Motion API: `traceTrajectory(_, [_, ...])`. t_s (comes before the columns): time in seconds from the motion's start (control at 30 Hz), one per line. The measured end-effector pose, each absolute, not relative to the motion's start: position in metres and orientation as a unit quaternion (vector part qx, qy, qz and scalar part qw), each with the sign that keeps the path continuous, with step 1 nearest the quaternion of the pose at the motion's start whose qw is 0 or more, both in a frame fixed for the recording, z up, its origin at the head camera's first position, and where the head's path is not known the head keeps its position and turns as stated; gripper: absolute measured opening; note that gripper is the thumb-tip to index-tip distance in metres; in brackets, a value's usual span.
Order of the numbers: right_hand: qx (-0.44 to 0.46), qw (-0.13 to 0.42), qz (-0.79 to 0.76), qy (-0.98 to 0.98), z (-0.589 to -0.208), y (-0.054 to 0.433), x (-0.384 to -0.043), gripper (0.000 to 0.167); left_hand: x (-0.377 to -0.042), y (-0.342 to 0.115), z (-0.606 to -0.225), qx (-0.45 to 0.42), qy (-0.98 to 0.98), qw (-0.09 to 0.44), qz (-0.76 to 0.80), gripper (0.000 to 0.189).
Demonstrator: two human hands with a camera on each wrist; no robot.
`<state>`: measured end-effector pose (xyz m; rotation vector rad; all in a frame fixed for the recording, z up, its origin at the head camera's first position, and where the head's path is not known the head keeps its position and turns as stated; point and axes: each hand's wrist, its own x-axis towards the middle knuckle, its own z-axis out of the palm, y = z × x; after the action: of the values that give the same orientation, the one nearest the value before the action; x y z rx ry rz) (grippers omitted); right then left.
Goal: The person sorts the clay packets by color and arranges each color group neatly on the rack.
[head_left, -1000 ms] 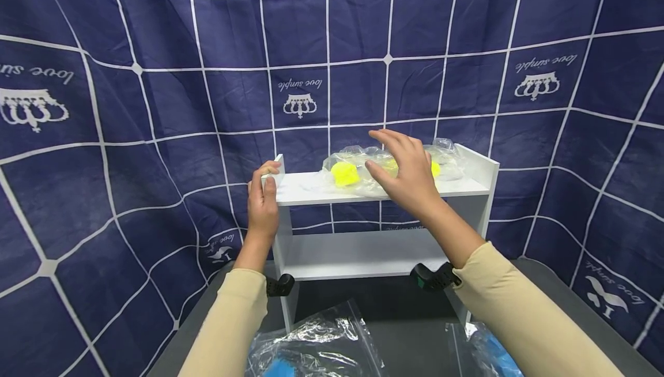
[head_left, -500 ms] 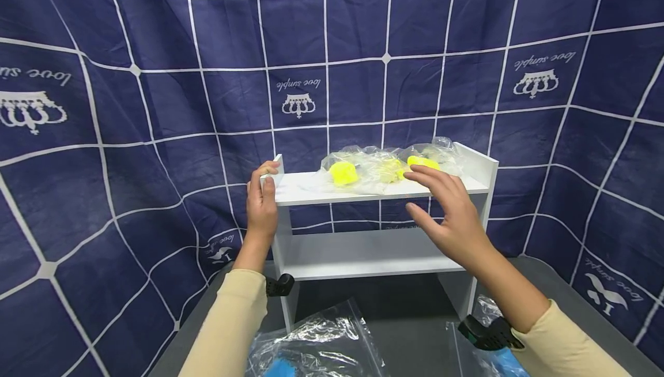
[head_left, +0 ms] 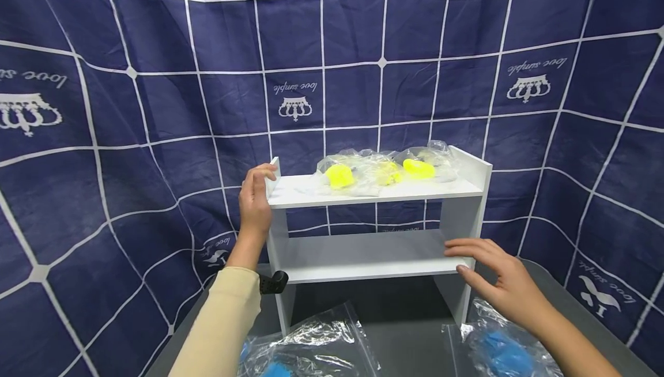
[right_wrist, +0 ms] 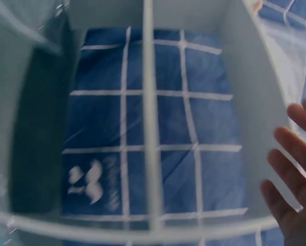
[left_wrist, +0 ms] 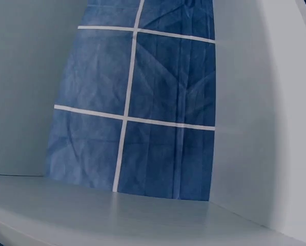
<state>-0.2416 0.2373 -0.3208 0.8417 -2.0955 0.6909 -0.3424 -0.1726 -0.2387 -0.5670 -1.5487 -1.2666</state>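
Note:
A white two-tier shelf (head_left: 373, 197) stands in the middle of the head view. At its upper left corner my left hand (head_left: 255, 201) grips the side panel, fingers bent over the top edge. My right hand (head_left: 505, 279) holds nothing, its fingers extended in front of the shelf's lower right side. Clear plastic bags (head_left: 363, 184) with bright yellow items (head_left: 340, 176) lie on the top tier; what the items are is hard to tell. Only the shelf's inside (left_wrist: 250, 102) shows in the left wrist view. The fingers of my right hand (right_wrist: 296, 169) appear at the right of its wrist view.
A clear zip bag (head_left: 316, 342) with something blue lies on the dark grey surface (head_left: 404, 331) at front left. Another bag holding a blue item (head_left: 505, 354) is at front right. Dark blue gridded cloth (head_left: 353, 37) hangs behind and on both sides.
My right hand has moved from above the yellow items down and to the right, away from the bags. My left hand keeps its place on the shelf's left panel.

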Motion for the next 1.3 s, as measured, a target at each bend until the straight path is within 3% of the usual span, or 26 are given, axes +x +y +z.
traceTrajectory(0.17, [0.331, 0.348, 0.256, -0.839, -0.357, 0.266, -0.241, 0.049, -0.361, -0.181, -0.242, -0.237, -0.635, 0.509, -0.531, 0.035])
traceTrajectory(0.4, [0.291, 0.303, 0.237, -0.876, -0.405, 0.303, -0.246, 0.046, -0.362, -0.185, -0.238, -0.245, -0.63, 0.484, -0.555, 0.036])
traceTrajectory(0.57, [0.314, 0.286, 0.207, -0.881, -0.438, 0.327, -0.251, 0.056, -0.36, -0.186, -0.238, -0.232, -0.632, 0.466, -0.574, 0.038])
traceTrajectory(0.73, [0.36, 0.198, 0.22, -0.885, -0.465, 0.352, -0.256, 0.068, -0.36, -0.185, -0.239, -0.231, -0.647, 0.464, -0.559, 0.042])
traceTrajectory(0.87, [0.386, 0.124, 0.269, -0.874, -0.485, 0.368, -0.258, 0.069, -0.361, -0.182, -0.24, -0.247, -0.647, 0.455, -0.559, 0.042])
traceTrajectory(0.97, [0.422, 0.154, 0.24, -0.861, -0.5, 0.375, -0.262, 0.065, -0.363, -0.181, -0.242, -0.258, -0.641, 0.453, -0.563, 0.044])
traceTrajectory(1.1, [0.438, 0.234, 0.182, -0.848, -0.512, 0.377, -0.266, 0.067, -0.364, -0.181, -0.243, -0.262, -0.639, 0.458, -0.56, 0.044])
traceTrajectory(1.3, [0.442, 0.272, 0.178, -0.836, -0.518, 0.374, -0.269, 0.072, -0.365, -0.182, -0.244, -0.27, -0.636, 0.462, -0.557, 0.046])
